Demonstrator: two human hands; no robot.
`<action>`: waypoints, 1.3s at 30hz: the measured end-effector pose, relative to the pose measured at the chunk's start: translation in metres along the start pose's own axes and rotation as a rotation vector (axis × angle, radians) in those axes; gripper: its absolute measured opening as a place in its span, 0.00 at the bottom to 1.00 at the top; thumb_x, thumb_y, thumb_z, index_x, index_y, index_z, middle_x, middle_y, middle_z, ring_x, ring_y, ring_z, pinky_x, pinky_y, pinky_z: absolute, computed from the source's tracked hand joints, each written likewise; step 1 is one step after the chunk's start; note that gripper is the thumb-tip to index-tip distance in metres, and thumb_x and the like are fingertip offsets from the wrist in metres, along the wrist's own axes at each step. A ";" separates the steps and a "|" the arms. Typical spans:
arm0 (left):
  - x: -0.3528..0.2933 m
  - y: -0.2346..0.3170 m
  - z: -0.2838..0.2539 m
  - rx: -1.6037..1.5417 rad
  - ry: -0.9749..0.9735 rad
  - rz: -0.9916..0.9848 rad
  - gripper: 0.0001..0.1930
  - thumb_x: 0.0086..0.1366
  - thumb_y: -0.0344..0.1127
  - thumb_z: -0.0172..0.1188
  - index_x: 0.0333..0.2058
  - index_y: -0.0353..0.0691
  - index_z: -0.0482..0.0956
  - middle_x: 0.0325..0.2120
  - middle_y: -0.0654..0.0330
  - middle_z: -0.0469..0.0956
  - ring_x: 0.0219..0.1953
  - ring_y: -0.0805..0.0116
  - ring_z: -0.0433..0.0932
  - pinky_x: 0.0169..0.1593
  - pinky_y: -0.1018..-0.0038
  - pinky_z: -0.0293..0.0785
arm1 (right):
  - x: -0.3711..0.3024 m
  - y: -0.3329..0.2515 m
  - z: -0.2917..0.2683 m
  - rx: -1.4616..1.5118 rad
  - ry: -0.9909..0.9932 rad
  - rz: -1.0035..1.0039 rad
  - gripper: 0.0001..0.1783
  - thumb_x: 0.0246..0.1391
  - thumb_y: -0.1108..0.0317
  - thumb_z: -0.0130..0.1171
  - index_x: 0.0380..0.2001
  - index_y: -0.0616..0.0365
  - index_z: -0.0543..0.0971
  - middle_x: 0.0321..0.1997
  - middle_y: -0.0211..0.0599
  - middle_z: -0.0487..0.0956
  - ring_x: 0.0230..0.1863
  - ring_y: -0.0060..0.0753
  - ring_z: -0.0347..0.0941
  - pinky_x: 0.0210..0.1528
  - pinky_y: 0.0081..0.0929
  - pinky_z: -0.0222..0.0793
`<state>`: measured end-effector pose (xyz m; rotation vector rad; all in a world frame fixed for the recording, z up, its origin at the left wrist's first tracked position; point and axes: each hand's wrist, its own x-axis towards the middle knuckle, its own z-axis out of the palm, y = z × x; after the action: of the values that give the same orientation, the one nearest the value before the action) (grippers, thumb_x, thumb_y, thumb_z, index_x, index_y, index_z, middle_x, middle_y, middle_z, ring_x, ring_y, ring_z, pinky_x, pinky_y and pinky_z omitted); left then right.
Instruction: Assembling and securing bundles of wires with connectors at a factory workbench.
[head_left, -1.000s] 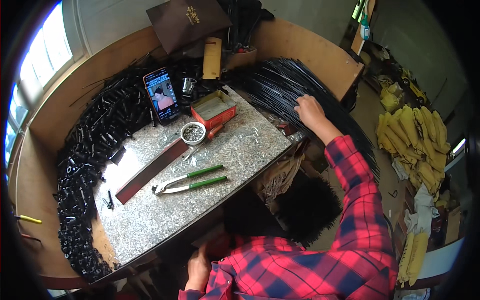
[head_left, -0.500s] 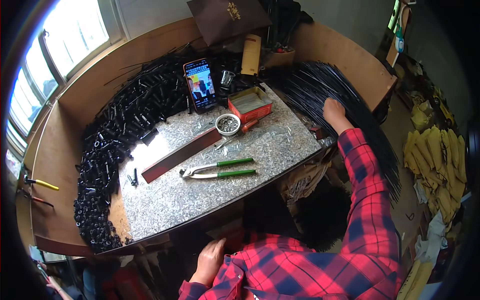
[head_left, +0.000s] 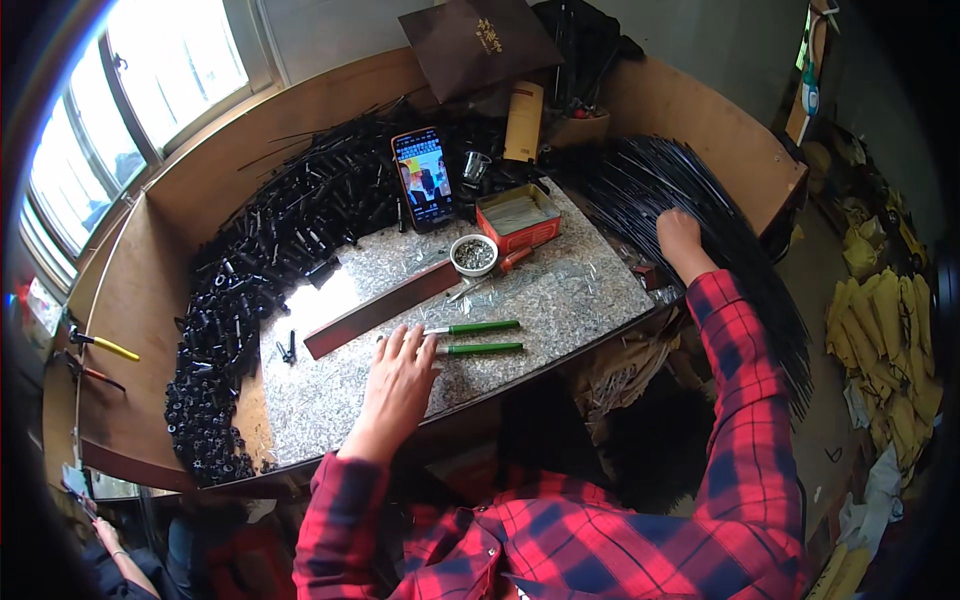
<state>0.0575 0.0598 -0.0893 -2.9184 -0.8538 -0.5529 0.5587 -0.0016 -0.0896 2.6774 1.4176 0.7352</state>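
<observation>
My left hand (head_left: 400, 375) lies flat on the speckled grey worktop (head_left: 570, 300) with its fingers spread and nothing in it. Its fingertips are just left of the green-handled pliers (head_left: 480, 337). My right hand (head_left: 678, 235) reaches out to the right with its fingers curled down into a fanned bundle of long thin black rods (head_left: 730, 230). Both sleeves are red plaid.
A dark red flat bar (head_left: 380, 308), a small white bowl (head_left: 474, 254), a red tin box (head_left: 518, 217) and a propped phone (head_left: 423, 178) stand on the worktop. Short black tubes (head_left: 260, 270) are heaped along the left and back. Wooden walls enclose the bench. Yellow items (head_left: 890, 330) lie on the floor at right.
My left hand has come up from below the bench edge onto the worktop beside the pliers. My right hand stays in the black rods. The view has shifted downward.
</observation>
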 end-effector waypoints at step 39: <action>0.061 0.063 -0.006 -0.191 0.232 0.094 0.26 0.56 0.45 0.61 0.48 0.32 0.72 0.50 0.47 0.69 0.57 0.50 0.63 0.59 0.56 0.58 | 0.014 0.034 -0.177 1.074 0.161 0.030 0.13 0.59 0.59 0.55 0.26 0.56 0.70 0.18 0.23 0.70 0.18 0.12 0.58 0.22 0.13 0.56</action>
<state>0.1366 0.0369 -0.0595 -2.9586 -0.6662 -0.9919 0.5178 -0.0445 0.0815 3.3937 2.3175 0.1654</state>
